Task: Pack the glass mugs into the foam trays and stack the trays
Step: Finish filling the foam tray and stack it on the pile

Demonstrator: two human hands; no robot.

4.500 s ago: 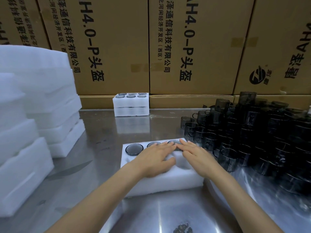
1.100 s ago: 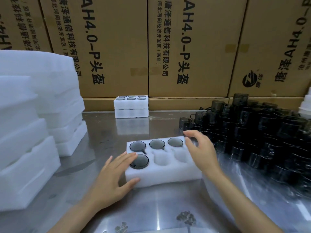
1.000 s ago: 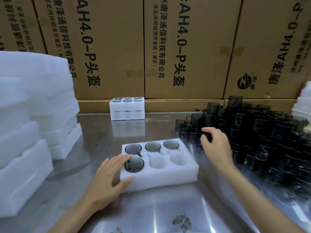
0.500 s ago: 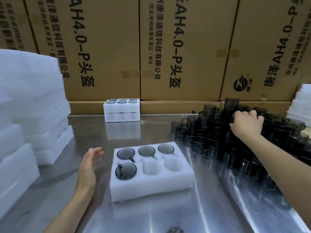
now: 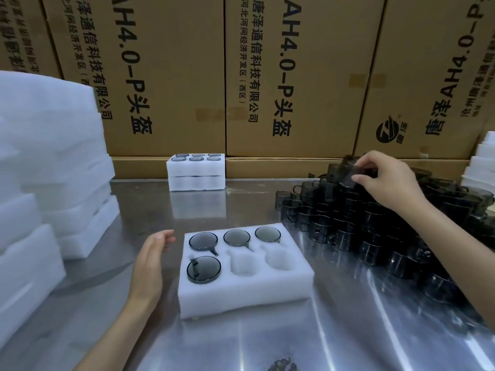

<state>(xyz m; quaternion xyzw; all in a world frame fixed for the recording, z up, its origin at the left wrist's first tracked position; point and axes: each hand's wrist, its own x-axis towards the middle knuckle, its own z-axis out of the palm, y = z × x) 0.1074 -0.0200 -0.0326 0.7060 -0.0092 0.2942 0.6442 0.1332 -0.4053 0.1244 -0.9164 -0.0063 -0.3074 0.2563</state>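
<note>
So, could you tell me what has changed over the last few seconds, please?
A fourth mug went into the foam tray. The right hand left the tray, reached to the mug pile and now pinches a mug at its top. The left hand let go and hovers beside the tray. The packed stack at the back stayed.

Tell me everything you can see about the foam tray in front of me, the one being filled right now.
The foam tray is a thick white rectangular block, soft-looking, lying flat on the shiny metal table. It has six round pockets in two rows of three. Four hold dark smoked-glass mugs: the whole far row and the near-left pocket. The near-middle and near-right pockets are empty. The left hand is open beside its left edge, seemingly not touching.
</note>
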